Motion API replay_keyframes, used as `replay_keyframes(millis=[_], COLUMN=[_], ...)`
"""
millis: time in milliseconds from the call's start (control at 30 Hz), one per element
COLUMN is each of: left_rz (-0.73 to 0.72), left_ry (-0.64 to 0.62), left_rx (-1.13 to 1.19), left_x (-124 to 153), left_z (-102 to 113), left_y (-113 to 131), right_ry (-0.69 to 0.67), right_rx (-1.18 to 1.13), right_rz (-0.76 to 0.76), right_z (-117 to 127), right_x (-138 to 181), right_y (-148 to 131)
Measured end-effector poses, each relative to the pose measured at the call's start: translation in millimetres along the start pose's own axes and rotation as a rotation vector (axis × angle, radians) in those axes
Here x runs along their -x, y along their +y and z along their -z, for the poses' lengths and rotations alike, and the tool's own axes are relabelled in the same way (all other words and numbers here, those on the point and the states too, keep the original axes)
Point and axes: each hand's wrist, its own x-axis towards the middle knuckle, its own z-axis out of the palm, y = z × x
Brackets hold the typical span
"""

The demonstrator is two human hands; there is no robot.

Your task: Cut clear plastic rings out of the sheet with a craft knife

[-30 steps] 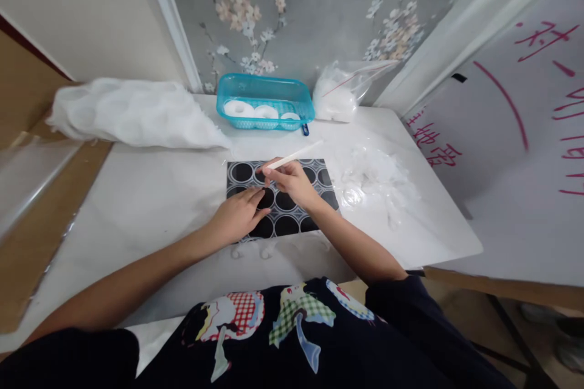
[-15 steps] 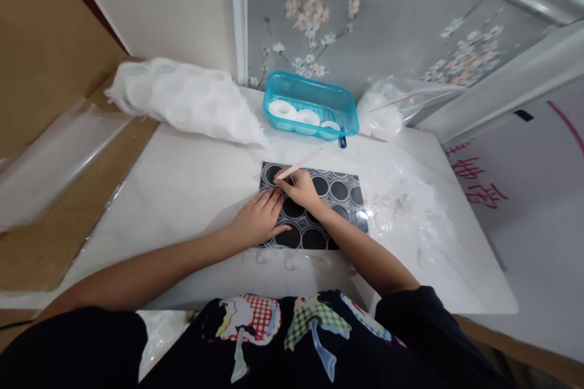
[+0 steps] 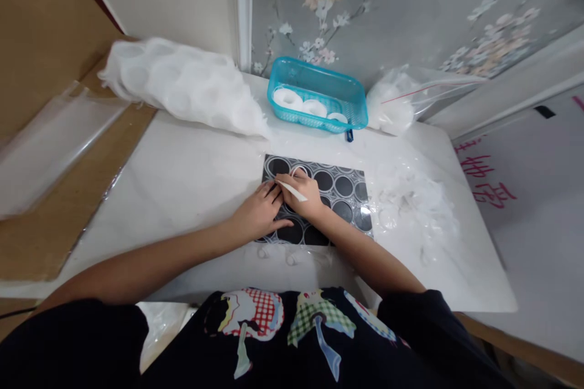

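Observation:
A black sheet (image 3: pixel 344 211) printed with rows of dark circles in pale rings lies flat on the white table. My left hand (image 3: pixel 256 214) rests on its left part, palm down, fingers stretched out and thumb apart. Close against those fingertips, my right hand (image 3: pixel 308 196) has its fingers closed on a thin white strip (image 3: pixel 292 191). The strip's free end slants down to the right across the back of the hand. Its other end is hidden at my fingertips, which are over the sheet's upper left circles.
Behind the sheet stands a blue plastic basket (image 3: pixel 319 121) with several white rolls (image 3: pixel 287 98). A small dark blue object (image 3: pixel 349 135) lies by it. White padded wrap (image 3: pixel 182 85) is back left, a clear bag (image 3: pixel 396 103) back right, crumpled clear film (image 3: pixel 410 200) right.
The white strip has swung from pointing up and right to slanting down and right over my right hand. My right hand has turned slightly; my left hand stays on the sheet. The view has shifted slightly.

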Motion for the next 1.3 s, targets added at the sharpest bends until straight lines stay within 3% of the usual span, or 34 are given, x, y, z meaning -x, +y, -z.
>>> replay_keyframes(millis=[67, 133, 200, 300, 433, 533, 700, 967, 1167, 1233, 1300], left_rz=[0.008, 0.017, 0.018, -0.004, -0.090, -0.190, -0.214, -0.215, -0.187, -0.171, -0.156], left_ry=[-0.002, 0.005, 0.024, 0.069, 0.139, 0.145, 0.057, 0.037, -0.033, -0.052, -0.070], left_rx=[0.010, 0.003, -0.005, 0.016, 0.099, 0.130, 0.157, 0.133, 0.176, 0.217, 0.263], left_x=[0, 1, 3, 4, -1, -7, -9, -9, -9, -8, -7], left_z=[-1, -4, -5, -2, 2, -6, -21, -18, -14, -11, -7], left_y=[-1, -2, -4, -7, -5, -3, -9, -10, -9, -10, -12], right_ry=[0.014, 0.196, 0.501, 0.656, 0.292, 0.204, 0.215, 0.203, 0.175, 0.270, 0.497], right_rx=[0.017, -0.014, -0.026, -0.043, -0.427, -0.609, -0.628, -0.544, -0.234, -0.183, -0.147], right_rz=[0.028, -0.075, -0.299, -0.391, -0.307, -0.328, -0.348, -0.329, -0.158, -0.206, -0.356], right_z=[5, 21, 45, 74, 62, 35, 21, 22, 18, 34, 57], right_x=[-10, -31, -51, -51, -2, 27, 29, 31, 29, 14, -1], right_y=[9, 28, 49, 68, 54, 41, 41, 38, 41, 56, 74])
